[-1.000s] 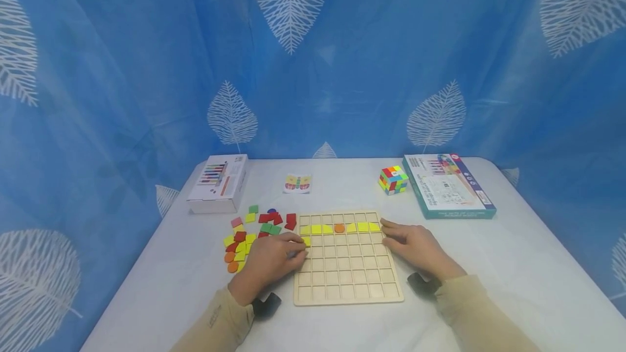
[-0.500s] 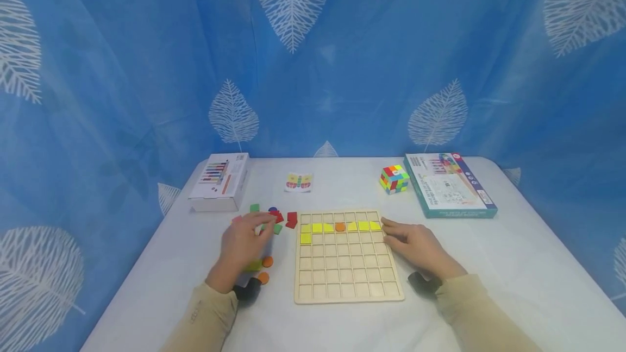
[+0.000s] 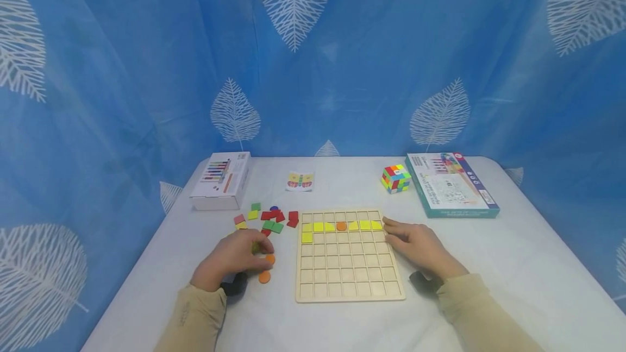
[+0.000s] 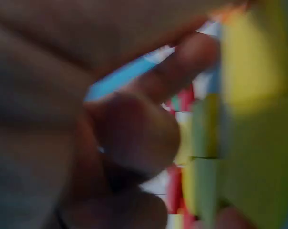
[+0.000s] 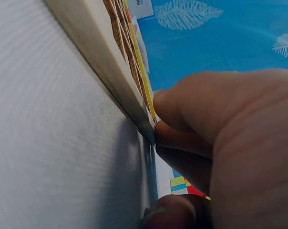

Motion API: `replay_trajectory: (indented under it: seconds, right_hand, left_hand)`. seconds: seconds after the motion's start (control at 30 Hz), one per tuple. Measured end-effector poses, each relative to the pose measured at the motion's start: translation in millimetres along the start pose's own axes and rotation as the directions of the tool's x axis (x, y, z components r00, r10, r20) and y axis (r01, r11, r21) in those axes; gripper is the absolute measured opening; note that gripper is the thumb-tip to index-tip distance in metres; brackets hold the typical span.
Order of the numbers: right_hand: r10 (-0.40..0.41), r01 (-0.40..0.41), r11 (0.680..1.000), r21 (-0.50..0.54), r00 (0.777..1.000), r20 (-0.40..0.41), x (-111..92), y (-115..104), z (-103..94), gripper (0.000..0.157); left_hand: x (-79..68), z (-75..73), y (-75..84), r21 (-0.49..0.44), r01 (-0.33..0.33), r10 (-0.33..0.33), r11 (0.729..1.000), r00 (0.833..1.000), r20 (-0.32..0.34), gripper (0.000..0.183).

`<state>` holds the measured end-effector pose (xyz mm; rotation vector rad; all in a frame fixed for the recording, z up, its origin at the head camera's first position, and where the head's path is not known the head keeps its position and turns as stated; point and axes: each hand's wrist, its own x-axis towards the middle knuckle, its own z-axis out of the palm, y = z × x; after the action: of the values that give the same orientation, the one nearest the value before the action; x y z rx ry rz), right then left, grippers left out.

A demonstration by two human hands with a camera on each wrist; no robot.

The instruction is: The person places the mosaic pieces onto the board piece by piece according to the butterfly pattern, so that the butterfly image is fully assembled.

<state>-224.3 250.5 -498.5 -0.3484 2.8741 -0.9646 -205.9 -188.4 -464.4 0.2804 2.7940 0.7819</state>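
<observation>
In the head view my left hand is low over the pile of yellow tiles left of the board, its fingers bent and thumb apart from them. A yellow tile looms close to it in the blurred left wrist view; whether any tile is pinched is unclear. Two orange discs lie by the thumb. My right hand touches the right edge of the wooden grid board with extended fingers. Near the top of the board sit yellow pieces and one orange disc; another yellow square lies below them at left.
Red tiles, green tiles and a blue disc lie behind the left hand. Farther back are a butterfly pattern card, a puzzle cube, a white box and a teal-edged box.
My left hand has left the yellow square on the board, passed over the tile pile and drawn back toward me. The orange discs have shifted right. My right hand has stayed at the board's edge.
</observation>
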Motion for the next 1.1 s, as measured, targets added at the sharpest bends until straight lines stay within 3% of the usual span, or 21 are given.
replay_trajectory:
  seconds: [0.2, 0.43, 0.5, 0.6, 0.73, 0.9, 1.1]
  right_hand:
    - [0.002, -0.002, 1.0, 0.002, 1.0, 0.001, -0.9, -0.8, -1.0, 0.045]
    - [0.0, 0.0, 1.0, 0.009, 1.0, -0.001, -1.1, -2.5, -1.4, 0.044]
    - [-0.002, 0.002, 1.0, 0.008, 1.0, 0.002, -0.9, -3.0, -1.6, 0.044]
    - [0.004, -0.004, 1.0, 0.009, 1.0, 0.001, -0.8, -4.0, -2.0, 0.043]
    - [0.0, 0.0, 1.0, 0.011, 1.0, -0.002, -1.4, -3.6, -1.9, 0.043]
    - [-0.004, 0.004, 1.0, 0.021, 1.0, -0.004, -0.7, -3.2, -0.9, 0.042]
    - [0.0, 0.0, 1.0, 0.02, 1.0, -0.008, -0.2, -0.8, 0.2, 0.042]
  left_hand:
    - [7.3, 11.7, 6.2, 0.052, -0.009, 0.011, 0.999, 0.999, -0.053, 0.02]
    - [9.9, 18.7, 15.4, 0.027, 0.004, -0.003, 1.0, 0.999, -0.044, 0.023]
    - [10.0, 21.2, 21.2, 0.018, -0.007, 0.008, 1.0, 1.0, -0.03, 0.024]
    - [10.8, 27.2, 32.6, 0.037, -0.076, 0.077, 0.996, 0.996, -0.033, 0.026]
    - [15.6, 38.2, 48.9, 0.112, -0.203, 0.215, 0.973, 0.97, -0.112, 0.026]
    - [28.9, 54.6, 64.4, 0.189, -0.291, 0.327, 0.938, 0.924, -0.199, 0.023]
    - [36.8, 68.2, 72.6, 0.325, -0.342, 0.406, 0.882, 0.9, -0.155, 0.026]
